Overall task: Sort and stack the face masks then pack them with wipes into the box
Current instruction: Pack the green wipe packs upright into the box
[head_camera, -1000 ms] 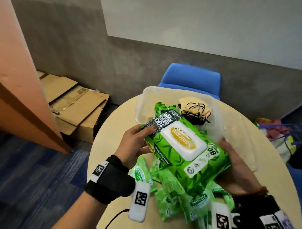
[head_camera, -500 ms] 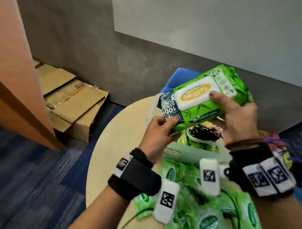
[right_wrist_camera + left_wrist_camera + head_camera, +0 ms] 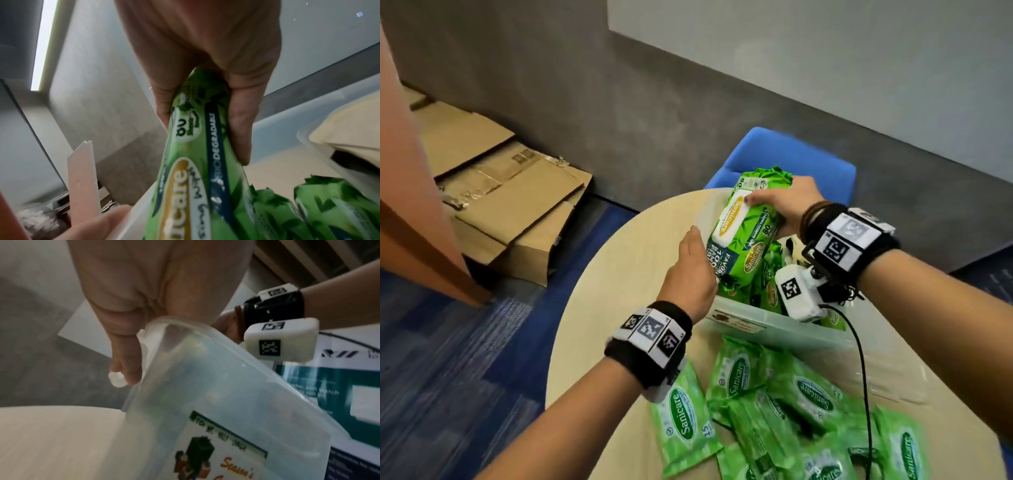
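My right hand [image 3: 774,202] grips the top end of a large green wipes pack [image 3: 743,233], thumb on one face and fingers on the other [image 3: 201,121]. The pack [image 3: 191,170] stands on edge inside the clear plastic box [image 3: 774,329], against its left side. With straight fingers, my left hand [image 3: 688,267] lies flat along the pack at the box's left corner [image 3: 205,386]; the thumb [image 3: 127,366] hangs outside the wall. Smaller green packs [image 3: 770,274] and a bit of the face masks [image 3: 349,138] show inside the box. Several small wipes packs [image 3: 756,404] lie on the table in front.
The round beige table [image 3: 619,274] ends close to the left of my left hand. A blue chair [image 3: 791,161] stands behind the box. Flattened cardboard boxes [image 3: 510,205] lie on the floor at left beside an orange panel [image 3: 407,205]. A black cable [image 3: 859,359] trails over the packs.
The large pack was lifted off the pile by both hands, turned on edge and lowered into the box. My left hand let go of its end and now lies flat beside it.
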